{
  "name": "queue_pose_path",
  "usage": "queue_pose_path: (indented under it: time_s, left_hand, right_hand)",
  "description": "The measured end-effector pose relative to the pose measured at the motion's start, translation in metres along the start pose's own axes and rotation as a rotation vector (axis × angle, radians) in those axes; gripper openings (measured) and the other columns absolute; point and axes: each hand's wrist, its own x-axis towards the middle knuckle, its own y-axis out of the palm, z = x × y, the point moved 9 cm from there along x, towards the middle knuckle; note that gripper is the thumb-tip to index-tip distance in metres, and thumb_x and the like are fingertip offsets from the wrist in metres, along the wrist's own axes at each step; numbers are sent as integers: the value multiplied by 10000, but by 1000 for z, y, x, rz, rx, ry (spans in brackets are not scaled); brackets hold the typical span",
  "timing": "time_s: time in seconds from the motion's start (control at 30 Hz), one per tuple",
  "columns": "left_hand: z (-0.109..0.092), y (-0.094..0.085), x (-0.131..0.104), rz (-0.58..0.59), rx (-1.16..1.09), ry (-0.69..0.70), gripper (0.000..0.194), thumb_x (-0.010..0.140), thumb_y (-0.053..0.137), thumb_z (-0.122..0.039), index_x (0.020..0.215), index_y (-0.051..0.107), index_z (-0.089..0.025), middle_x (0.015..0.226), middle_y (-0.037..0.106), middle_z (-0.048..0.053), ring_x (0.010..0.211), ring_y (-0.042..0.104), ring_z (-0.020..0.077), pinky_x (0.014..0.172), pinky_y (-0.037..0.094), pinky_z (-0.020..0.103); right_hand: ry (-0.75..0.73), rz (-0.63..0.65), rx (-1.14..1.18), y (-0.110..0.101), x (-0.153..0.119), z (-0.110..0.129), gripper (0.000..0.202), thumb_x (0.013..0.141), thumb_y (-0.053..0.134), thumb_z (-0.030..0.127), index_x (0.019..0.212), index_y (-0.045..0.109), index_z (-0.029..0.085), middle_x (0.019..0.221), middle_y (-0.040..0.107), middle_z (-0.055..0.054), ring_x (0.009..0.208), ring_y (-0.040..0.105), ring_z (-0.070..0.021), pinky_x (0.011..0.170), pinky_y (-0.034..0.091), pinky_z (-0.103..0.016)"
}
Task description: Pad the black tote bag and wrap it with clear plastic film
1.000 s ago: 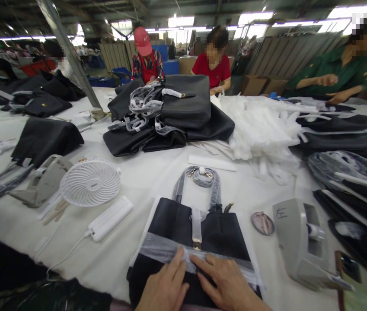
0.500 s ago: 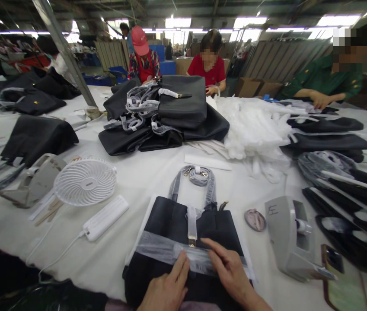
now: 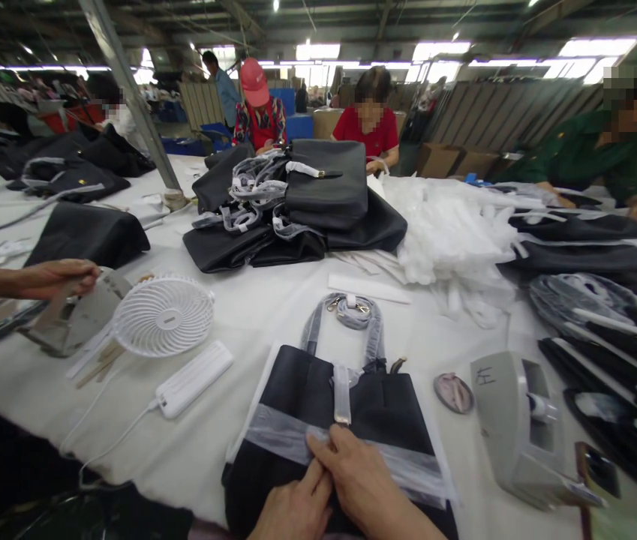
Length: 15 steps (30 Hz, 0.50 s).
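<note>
At bottom centre, the left hand [image 3: 294, 510] and right hand [image 3: 363, 484] are pinching the clear plastic band [image 3: 289, 442] across the black handbag [image 3: 318, 397], fingers curled closed.

Black bag [image 3: 318, 397] lying on the white-covered desk [image 3: 250, 307], a translucent grey-white film band [image 3: 284, 442] running across its front; handles [image 3: 346, 322] showing grey under clear wrap, clasps glinting gold. White strap tab [image 3: 341, 390] ending in a gold buckle. Round fan [image 3: 163, 315] showing white, its power bank [image 3: 194, 379] and cable white too. Tape dispenser [image 3: 512, 420] looking pale grey with a dark handwritten mark. Pile of bags [image 3: 307, 210] behind showing black with grey wrapped straps; heap of plastic sleeves [image 3: 453, 225] gleaming white. People across the desk wearing a red top [image 3: 373, 131], a green shirt [image 3: 582, 154], a red cap [image 3: 254, 73]
</note>
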Motion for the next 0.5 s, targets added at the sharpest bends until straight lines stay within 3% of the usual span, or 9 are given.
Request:
queue_pose_path:
  time_s: [0.17,0.27,0.4,0.5]
  left_hand:
    - [4,10,3,-40,33,0,612,843,492,-85,1423,355,-222,1509,333,123,940,689,243,809,603,354]
    - [10,21,8,-70,49,9,707,801,505,-34,1446,311,-245,1523,285,101,889,703,219,776,609,309]
    - [12,30,11,-138,92,58,811,755,537,0,1458,262,-297,1530,226,58,823,714,200,709,624,289]
    - [13,31,9,-262,128,83,801,754,510,26,1427,308,-357,1495,330,10,928,696,218,666,623,240]
  right_hand:
    - [32,54,-30,-3,10,3,493,828,484,141,1266,520,365,904,601,-38,729,587,-190,595,392,-260]
    - [32,5,166,-17,1,-1,490,847,415,129,1272,528,345,941,640,-41,779,623,-183,684,477,-276]
    - [191,-318,490,-50,-34,-40,418,913,360,230,1288,546,212,1146,667,-100,1016,625,-205,913,486,-344]
    - [497,-577,551,-76,-91,-100,446,881,459,424,1208,614,164,909,721,-86,754,651,-200,730,526,-322]
